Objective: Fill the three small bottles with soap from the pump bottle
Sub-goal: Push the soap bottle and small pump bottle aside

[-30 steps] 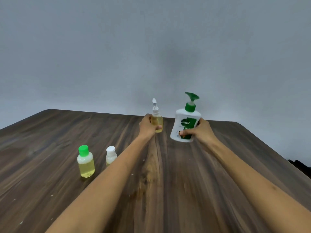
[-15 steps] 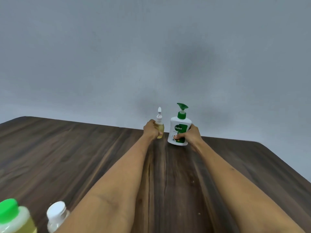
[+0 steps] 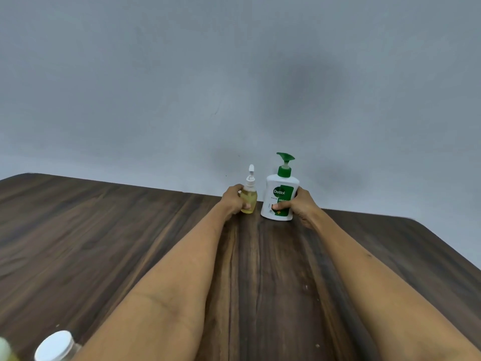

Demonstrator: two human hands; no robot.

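Note:
A white pump bottle with a green pump head and a green label stands upright near the table's far edge, and my right hand grips its right side. Just left of it stands a small bottle of yellow soap with a white flip-top cap raised; my left hand is wrapped around it. At the bottom left corner a white-capped small bottle shows only its cap. Beside that, a sliver of the green-capped bottle is cut off by the frame edge.
The dark wood-grain table ends at a far edge just behind the two held bottles, against a plain grey wall. Its right edge slants down toward the lower right. Both my forearms stretch across the middle.
The view has tilted upward, so the two near bottles slid to the bottom left corner. Both hands pushed their bottles farther away toward the table's far edge and still hold them.

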